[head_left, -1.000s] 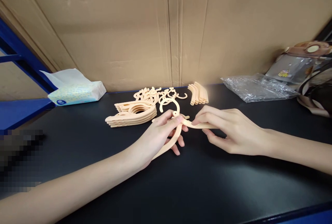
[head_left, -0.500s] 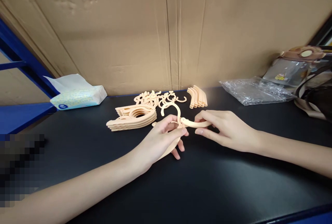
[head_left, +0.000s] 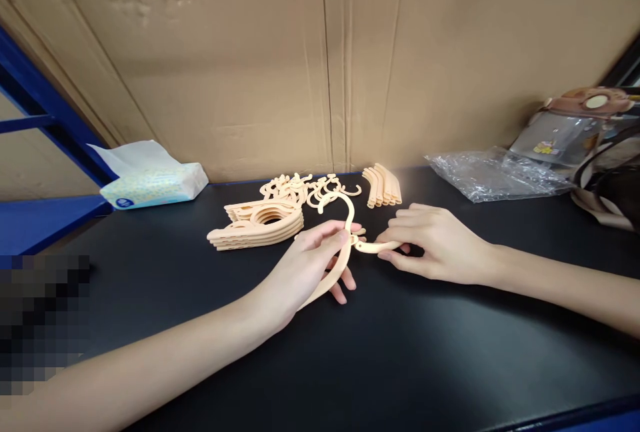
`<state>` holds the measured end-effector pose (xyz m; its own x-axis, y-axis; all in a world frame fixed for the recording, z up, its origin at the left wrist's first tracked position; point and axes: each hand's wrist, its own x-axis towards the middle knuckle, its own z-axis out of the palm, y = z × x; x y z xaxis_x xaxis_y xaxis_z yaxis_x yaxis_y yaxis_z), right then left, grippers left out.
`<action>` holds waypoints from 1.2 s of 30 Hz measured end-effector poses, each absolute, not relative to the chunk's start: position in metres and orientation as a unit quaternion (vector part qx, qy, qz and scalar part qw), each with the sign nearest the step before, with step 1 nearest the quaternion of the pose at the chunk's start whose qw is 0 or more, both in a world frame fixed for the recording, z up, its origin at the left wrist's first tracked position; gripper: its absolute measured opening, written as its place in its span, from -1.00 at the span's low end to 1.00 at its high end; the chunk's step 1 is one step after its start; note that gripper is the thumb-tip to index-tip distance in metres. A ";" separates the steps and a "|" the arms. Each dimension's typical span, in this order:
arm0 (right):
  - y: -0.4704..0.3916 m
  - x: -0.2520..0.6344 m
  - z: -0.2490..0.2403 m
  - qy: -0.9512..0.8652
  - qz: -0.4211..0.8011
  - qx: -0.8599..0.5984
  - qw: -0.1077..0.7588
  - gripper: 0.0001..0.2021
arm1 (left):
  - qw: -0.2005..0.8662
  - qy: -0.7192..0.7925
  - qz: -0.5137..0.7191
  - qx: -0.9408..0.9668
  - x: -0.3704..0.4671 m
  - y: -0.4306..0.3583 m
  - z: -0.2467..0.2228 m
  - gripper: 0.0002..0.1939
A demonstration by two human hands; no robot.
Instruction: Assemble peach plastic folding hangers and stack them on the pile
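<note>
A cream plastic clothes hanger (head_left: 327, 282) is held above the black table, its hook (head_left: 350, 209) curving up and to the left. My left hand (head_left: 310, 262) is closed round its middle, near the base of the hook, with the thumb on top. On the right, my right hand (head_left: 430, 245) pinches the curved hanger arm (head_left: 375, 247), which meets the rest close to the hook's base. Fingers of my left hand partly cover that joint. Behind the hands lie a stack of hanger body pieces (head_left: 257, 235), a heap of loose hooks (head_left: 285, 189) and a bundle of curved arms (head_left: 383, 187).
A tissue pack (head_left: 155, 185) sits at the back left by a blue frame (head_left: 75, 145). Toward the back right are a crumpled clear plastic bag (head_left: 495, 175), a bottle with a brown lid (head_left: 555, 132) and a dark bag with a strap. Cardboard (head_left: 260, 65) stands behind the black table (head_left: 350, 365).
The hanger has turned slightly in my hands, and its hook has swung a little to the right and up. The arm in my right hand sits slightly lower. Both hands keep their hold.
</note>
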<state>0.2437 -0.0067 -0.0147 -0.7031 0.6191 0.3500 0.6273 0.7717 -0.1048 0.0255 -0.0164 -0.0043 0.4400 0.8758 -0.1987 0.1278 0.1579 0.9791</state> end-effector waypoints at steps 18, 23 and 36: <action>-0.007 0.242 -0.020 -0.907 -0.058 -0.351 0.226 -0.82 | 0.652 0.446 0.305 0.532 0.023 -0.013 -0.005 -0.65; -0.006 0.243 -0.020 -0.903 -0.046 -0.359 0.231 -0.83 | 0.655 0.443 0.306 0.531 0.022 -0.013 -0.006 -0.64; -0.007 0.243 -0.011 -0.910 -0.063 -0.330 0.241 -0.76 | 0.681 0.423 0.251 0.542 0.020 -0.007 0.002 -0.69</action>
